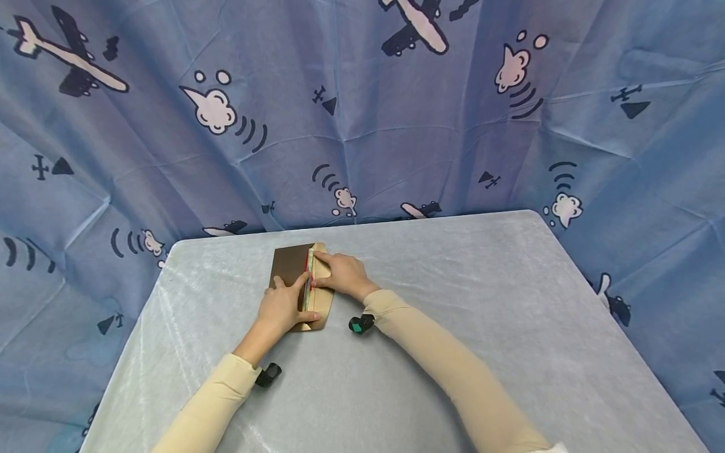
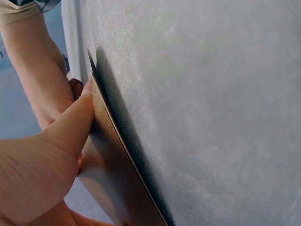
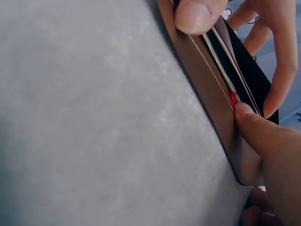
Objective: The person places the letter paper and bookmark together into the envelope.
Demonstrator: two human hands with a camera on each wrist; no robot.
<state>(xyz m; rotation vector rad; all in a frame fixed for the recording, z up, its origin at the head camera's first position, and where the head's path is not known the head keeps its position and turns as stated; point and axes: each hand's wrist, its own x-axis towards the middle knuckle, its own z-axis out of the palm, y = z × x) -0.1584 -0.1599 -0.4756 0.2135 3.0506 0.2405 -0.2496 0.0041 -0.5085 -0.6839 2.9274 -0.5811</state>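
Observation:
A brown envelope (image 1: 290, 263) lies on the table with its gold flap (image 1: 324, 301) folded out to the right. Inside its opening show thin layered edges and a small red piece (image 3: 233, 97). My left hand (image 1: 280, 308) rests spread over the envelope, fingers on the brown panel and thumb on the flap side. From the right, my right hand (image 1: 347, 275) grips the flap side. Its thumb (image 3: 256, 129) presses at the opening beside the red piece, its index finger reaches toward the far end, and other fingertips are curled by the edge, partly hidden.
A pale grey cloth covers the table (image 1: 453, 283). Behind and beside it hangs a blue curtain (image 1: 396, 151) printed with airplanes. Dark wrist cameras, left (image 1: 269, 375) and right (image 1: 361, 324), sit close over the tabletop.

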